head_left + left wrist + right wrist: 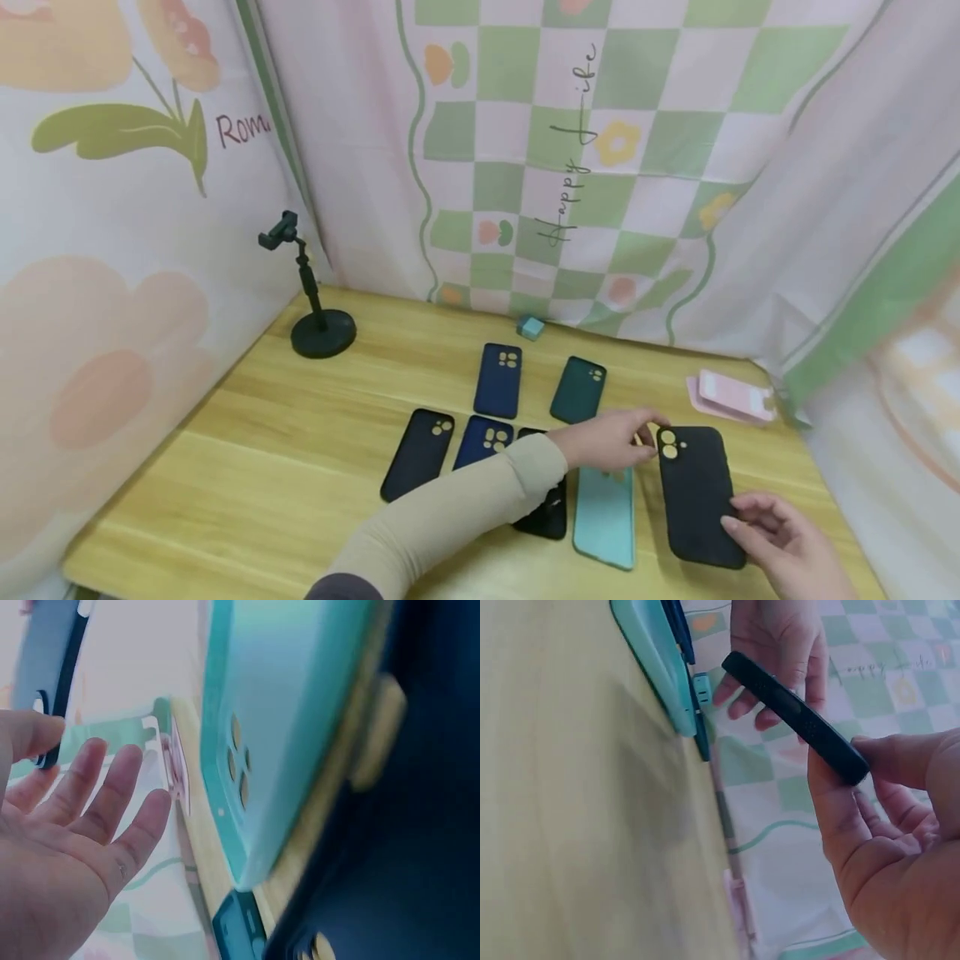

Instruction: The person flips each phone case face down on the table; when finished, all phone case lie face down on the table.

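A black phone case [696,492] is held up above the table's right side, its camera cutouts at the upper left. My right hand [787,533] pinches its lower right edge between thumb and fingers; the right wrist view shows the black case [795,712] edge-on. At the opposite corner is my left hand [611,440], its fingers [112,787] spread and its thumb overlapping the case's edge in the left wrist view. Whether the thumb touches cannot be told. Under the left forearm lie a light teal case [604,521], a black case [551,517] and a blue case [480,437], partly covered.
Farther back lie another blue case [498,381] and a dark green case [579,389]. A dark case [417,454] lies left of the forearm. A black phone stand [322,332] stands back left, a small blue block [531,327] by the curtain, pink cards [731,396] at right.
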`<state>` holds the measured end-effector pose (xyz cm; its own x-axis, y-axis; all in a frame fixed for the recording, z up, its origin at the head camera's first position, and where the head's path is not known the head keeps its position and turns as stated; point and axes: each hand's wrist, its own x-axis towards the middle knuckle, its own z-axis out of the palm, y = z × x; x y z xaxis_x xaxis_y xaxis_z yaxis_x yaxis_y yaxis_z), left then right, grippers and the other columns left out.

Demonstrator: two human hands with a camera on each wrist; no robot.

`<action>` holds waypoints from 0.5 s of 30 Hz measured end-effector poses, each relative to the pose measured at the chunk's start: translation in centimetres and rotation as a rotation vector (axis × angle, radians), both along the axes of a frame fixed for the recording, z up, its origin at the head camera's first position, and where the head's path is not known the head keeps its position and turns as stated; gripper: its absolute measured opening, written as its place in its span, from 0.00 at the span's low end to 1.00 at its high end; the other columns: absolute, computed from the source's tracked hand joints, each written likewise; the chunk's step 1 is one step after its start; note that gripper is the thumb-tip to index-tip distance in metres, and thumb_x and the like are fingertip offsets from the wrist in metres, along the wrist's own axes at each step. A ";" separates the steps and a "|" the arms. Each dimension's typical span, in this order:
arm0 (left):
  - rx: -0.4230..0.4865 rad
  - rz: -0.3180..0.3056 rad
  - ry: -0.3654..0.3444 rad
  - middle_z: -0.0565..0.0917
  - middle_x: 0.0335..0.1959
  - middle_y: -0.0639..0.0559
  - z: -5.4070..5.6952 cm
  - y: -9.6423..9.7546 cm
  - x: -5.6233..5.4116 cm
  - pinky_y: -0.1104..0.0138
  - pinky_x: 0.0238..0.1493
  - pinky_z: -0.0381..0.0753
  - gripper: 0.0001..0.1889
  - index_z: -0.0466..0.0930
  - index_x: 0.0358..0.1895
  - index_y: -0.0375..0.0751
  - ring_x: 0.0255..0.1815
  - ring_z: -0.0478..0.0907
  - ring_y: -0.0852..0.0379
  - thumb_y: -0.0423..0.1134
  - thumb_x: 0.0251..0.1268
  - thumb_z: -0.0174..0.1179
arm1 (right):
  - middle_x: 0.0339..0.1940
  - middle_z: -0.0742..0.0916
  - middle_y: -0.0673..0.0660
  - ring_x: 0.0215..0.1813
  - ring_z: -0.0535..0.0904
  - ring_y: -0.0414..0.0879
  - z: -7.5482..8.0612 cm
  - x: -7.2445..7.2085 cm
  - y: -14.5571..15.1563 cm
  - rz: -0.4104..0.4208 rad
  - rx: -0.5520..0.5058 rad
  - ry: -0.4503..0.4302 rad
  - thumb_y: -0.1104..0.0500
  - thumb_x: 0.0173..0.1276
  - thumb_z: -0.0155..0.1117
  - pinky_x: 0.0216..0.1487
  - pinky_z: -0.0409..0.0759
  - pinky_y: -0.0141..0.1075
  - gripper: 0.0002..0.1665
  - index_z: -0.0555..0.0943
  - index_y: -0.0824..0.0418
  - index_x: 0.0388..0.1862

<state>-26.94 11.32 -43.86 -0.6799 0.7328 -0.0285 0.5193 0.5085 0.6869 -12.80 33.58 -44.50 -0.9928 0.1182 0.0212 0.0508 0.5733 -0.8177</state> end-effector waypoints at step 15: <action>-0.037 -0.063 0.043 0.79 0.45 0.71 0.2 3.1 1.6 0.83 0.39 0.69 0.15 0.77 0.60 0.57 0.40 0.71 0.79 0.43 0.74 0.55 | 0.48 0.83 0.60 0.37 0.78 0.36 -1.4 -1.5 1.6 -0.022 0.108 -0.287 0.47 0.72 0.62 0.34 0.80 0.35 0.35 0.69 0.72 0.65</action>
